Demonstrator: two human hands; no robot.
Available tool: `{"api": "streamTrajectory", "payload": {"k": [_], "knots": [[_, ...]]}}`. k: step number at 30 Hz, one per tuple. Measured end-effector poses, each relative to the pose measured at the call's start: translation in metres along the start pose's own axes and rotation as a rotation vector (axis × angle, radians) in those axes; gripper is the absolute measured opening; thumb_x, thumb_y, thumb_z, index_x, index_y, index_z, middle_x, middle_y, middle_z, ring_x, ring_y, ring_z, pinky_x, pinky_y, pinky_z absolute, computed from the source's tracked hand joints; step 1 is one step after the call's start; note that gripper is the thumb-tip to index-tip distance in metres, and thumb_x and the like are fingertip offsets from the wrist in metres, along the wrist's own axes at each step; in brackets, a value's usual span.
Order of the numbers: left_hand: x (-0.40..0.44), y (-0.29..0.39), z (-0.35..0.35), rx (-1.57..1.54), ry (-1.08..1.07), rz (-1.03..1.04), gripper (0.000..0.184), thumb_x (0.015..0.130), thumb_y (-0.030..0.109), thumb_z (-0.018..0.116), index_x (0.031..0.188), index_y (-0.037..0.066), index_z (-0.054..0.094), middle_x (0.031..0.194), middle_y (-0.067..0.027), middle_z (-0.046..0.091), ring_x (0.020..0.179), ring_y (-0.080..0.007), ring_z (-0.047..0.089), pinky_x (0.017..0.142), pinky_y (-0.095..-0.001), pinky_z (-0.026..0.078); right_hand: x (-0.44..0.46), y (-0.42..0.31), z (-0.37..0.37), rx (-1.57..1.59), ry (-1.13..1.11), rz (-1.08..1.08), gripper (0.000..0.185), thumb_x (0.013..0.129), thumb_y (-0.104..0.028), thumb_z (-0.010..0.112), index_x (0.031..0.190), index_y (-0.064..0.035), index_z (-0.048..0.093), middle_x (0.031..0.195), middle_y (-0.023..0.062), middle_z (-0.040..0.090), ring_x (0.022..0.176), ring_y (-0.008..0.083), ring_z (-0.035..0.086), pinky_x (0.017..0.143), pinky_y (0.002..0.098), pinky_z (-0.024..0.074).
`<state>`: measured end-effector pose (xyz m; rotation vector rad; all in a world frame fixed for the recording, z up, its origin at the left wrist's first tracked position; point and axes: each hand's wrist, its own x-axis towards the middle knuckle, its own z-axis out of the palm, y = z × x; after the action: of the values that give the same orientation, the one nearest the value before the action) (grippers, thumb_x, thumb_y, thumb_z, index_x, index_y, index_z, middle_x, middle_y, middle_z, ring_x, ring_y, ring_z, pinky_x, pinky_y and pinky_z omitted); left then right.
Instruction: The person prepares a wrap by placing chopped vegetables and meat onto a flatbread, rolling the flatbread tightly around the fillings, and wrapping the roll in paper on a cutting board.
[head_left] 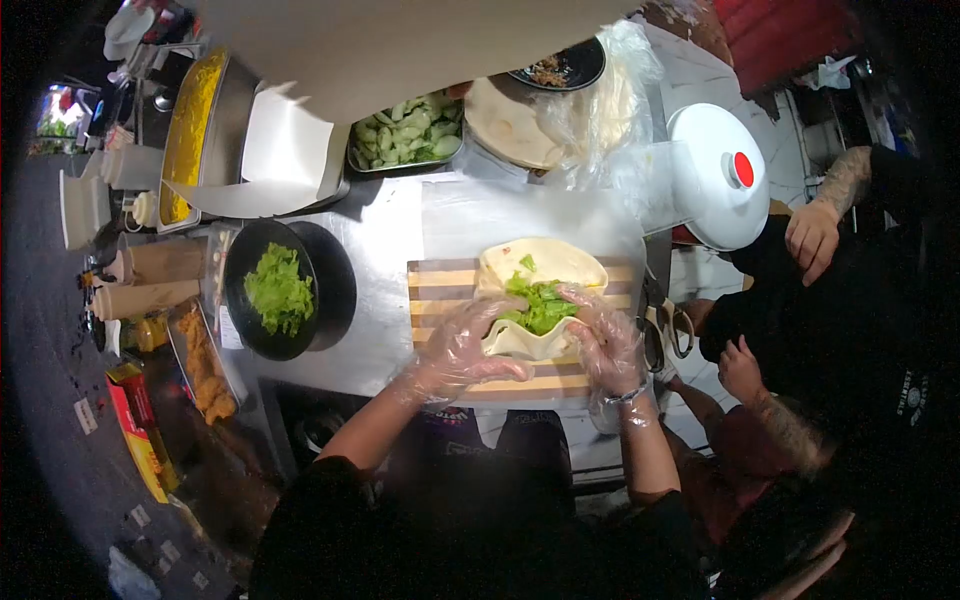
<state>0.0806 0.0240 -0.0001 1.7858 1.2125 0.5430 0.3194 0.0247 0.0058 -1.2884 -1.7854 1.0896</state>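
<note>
A round flatbread [540, 262] lies on a striped wooden board [440, 293], its near edge curled up. Green lettuce [545, 308] is heaped in its middle. My left hand [462, 345], in a clear plastic glove, is curved round the left side of the bread, fingertips at the lettuce and thumb along the near edge. From the right side my right hand [610, 345], gloved too, grips the raised edge with its fingers over the lettuce. What lies beneath the lettuce is hidden.
Left of the board stands a black bowl [240, 325] of lettuce. Sliced cucumber fills a metal tray [405, 168] behind. A white lid with a red knob [715, 175] is at right, scissors [683, 330] below it. Another person's hand [812, 240] is farther right.
</note>
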Motion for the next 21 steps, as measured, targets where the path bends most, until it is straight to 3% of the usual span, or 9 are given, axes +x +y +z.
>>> {"api": "streamTrajectory", "payload": {"k": [3,5,7,10,13,15,18,21], "knots": [[0.009,0.002,0.004,-0.264,0.066,0.031,0.040,0.079,0.034,0.077,0.099,0.002,0.064,0.142,-0.0130,0.051,0.121,-0.0317,0.056,0.102,-0.0432,0.046,-0.001,-0.002,0.000,-0.023,-0.020,0.152,0.022,0.088,0.000,0.063,0.109,-0.0024,0.061,0.133,0.0168,0.058,0.115,0.0333,0.060,0.096,0.0403,0.0470],[0.012,-0.005,0.005,-0.167,0.032,0.073,0.036,0.080,0.030,0.077,0.096,0.001,0.063,0.143,-0.0149,0.049,0.117,-0.0347,0.058,0.099,-0.0422,0.048,0.000,0.009,0.003,-0.027,0.010,-0.025,0.020,0.089,-0.002,0.063,0.108,-0.0021,0.061,0.135,0.0168,0.057,0.116,0.0324,0.059,0.098,0.0396,0.0458],[0.016,-0.004,0.003,-0.070,0.000,0.118,0.033,0.081,0.026,0.076,0.094,0.000,0.062,0.144,-0.0168,0.047,0.113,-0.0377,0.060,0.096,-0.0412,0.050,0.005,0.009,-0.001,-0.054,-0.035,-0.033,0.019,0.089,-0.002,0.063,0.108,-0.0016,0.060,0.137,0.0165,0.056,0.117,0.0319,0.059,0.098,0.0394,0.0456],[0.020,0.004,0.000,-0.175,-0.072,0.054,0.029,0.083,0.023,0.074,0.090,-0.002,0.062,0.145,-0.0169,0.046,0.120,-0.0371,0.056,0.099,-0.0409,0.047,0.007,0.004,-0.002,-0.087,-0.079,-0.013,0.019,0.089,-0.002,0.063,0.108,-0.0008,0.061,0.137,0.0159,0.055,0.118,0.0303,0.058,0.098,0.0388,0.0454],[0.021,-0.002,0.002,-0.135,-0.114,-0.007,0.028,0.084,0.024,0.073,0.090,-0.002,0.064,0.147,-0.0183,0.041,0.132,-0.0379,0.045,0.106,-0.0442,0.041,0.010,0.001,0.000,-0.057,-0.104,0.032,0.022,0.090,-0.002,0.062,0.112,-0.0007,0.061,0.135,0.0157,0.057,0.118,0.0290,0.057,0.098,0.0383,0.0453],[0.021,-0.002,0.001,0.105,0.001,0.187,0.032,0.089,0.031,0.067,0.090,-0.001,0.066,0.153,-0.0120,0.035,0.143,-0.0328,0.030,0.116,-0.0433,0.029,0.012,-0.001,0.000,-0.021,-0.128,0.056,0.025,0.091,-0.002,0.061,0.116,-0.0009,0.062,0.133,0.0156,0.058,0.117,0.0286,0.056,0.098,0.0381,0.0452],[0.023,0.006,-0.002,0.073,-0.037,0.146,0.037,0.089,0.035,0.065,0.091,-0.002,0.066,0.154,-0.0148,0.033,0.144,-0.0357,0.026,0.118,-0.0447,0.024,0.016,-0.009,-0.002,0.035,-0.156,0.063,0.031,0.092,-0.002,0.059,0.123,-0.0028,0.061,0.127,0.0159,0.060,0.114,0.0270,0.057,0.098,0.0372,0.0453],[0.029,0.001,-0.002,0.148,-0.124,0.136,0.039,0.089,0.037,0.065,0.094,-0.002,0.067,0.154,-0.0150,0.031,0.142,-0.0363,0.029,0.117,-0.0456,0.025,0.016,-0.015,-0.002,0.017,-0.138,0.081,0.032,0.093,-0.003,0.058,0.125,-0.0030,0.061,0.125,0.0168,0.061,0.114,0.0265,0.057,0.098,0.0369,0.0453]]}}
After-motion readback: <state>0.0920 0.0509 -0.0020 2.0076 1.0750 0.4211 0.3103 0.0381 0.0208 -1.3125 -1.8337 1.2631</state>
